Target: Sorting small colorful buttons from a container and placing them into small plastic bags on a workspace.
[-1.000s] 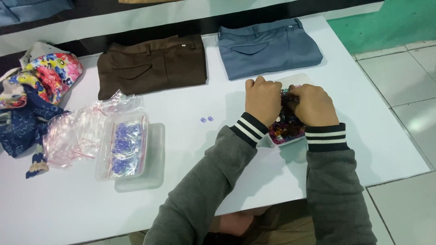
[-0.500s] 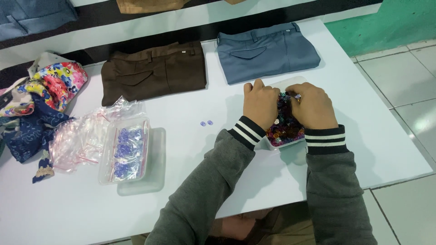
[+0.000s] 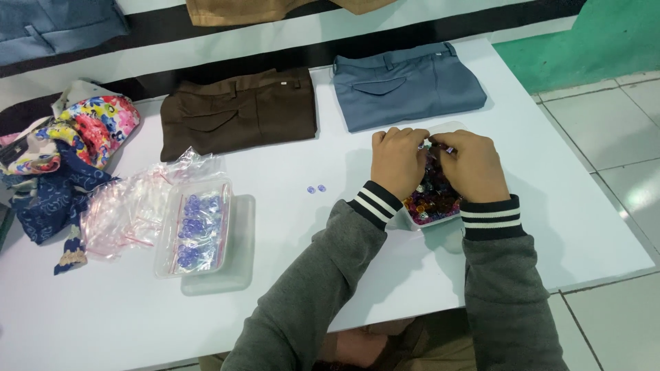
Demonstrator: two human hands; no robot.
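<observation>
Both hands over small clear tray of mixed dark beads at right side of white table. Left hand and right hand curled close together, fingertips pinched around something small above the beads; possibly a single bead or a thread, too small to tell. Work judged early to midway: tray well filled with beads, only two loose lilac beads lying apart on table, left of the hands.

Containers:
- clear tray under hands: heaped with dark multicoloured beads
- clear lidded box at left: blue-violet beads in a layer, resting on a larger clear lid or tray
- heap of empty zip bags touching box on its left

Folded brown trousers and blue-grey trousers at far edge; flowered cloth bundle at far left
</observation>
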